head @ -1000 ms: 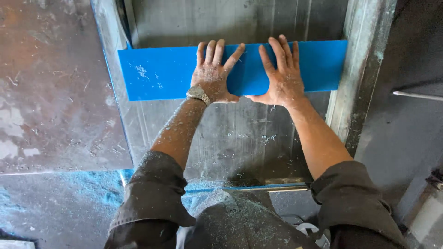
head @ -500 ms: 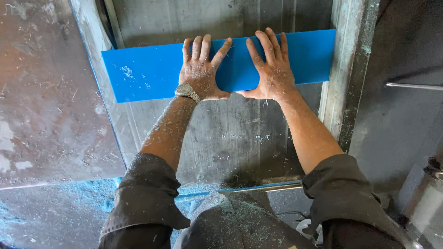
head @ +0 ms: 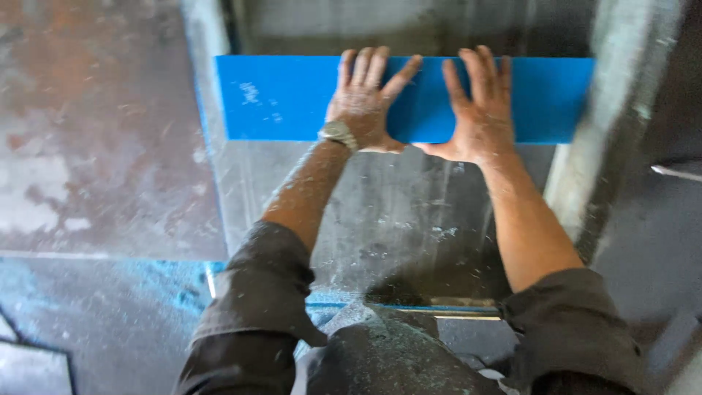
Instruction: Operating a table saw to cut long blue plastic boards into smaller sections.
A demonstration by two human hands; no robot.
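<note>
A: Where's the blue sheet (head: 292, 99)?

B: Lying flat across the far end of the grey metal table (head: 395, 219), long edge running left to right. Its right end meets the pale upright rail (head: 585, 146), probably used as a stop to keep it square.

A: Hands?

B: Both on it, palms down. Left hand (head: 365, 102) and right hand (head: 479, 110) sit side by side near the middle, fingers spread and pointing away from the body, thumbs angled toward each other. Nothing gripped, 2 flat open palms pressing.

A: Why flat rather than pinching an edge?

B: My read: spread palms load a thin sheet evenly and keep it from lifting or skewing on the table. Arms nearly straight, so the weight goes down and forward.

A: Anything else?

B: Wristwatch (head: 338, 133) on the left wrist. White dust on forearms and rolled dark sleeves (head: 256, 292). Blue shavings at the near left. A rusty stained plate (head: 95, 139) lies left of the table.
</note>
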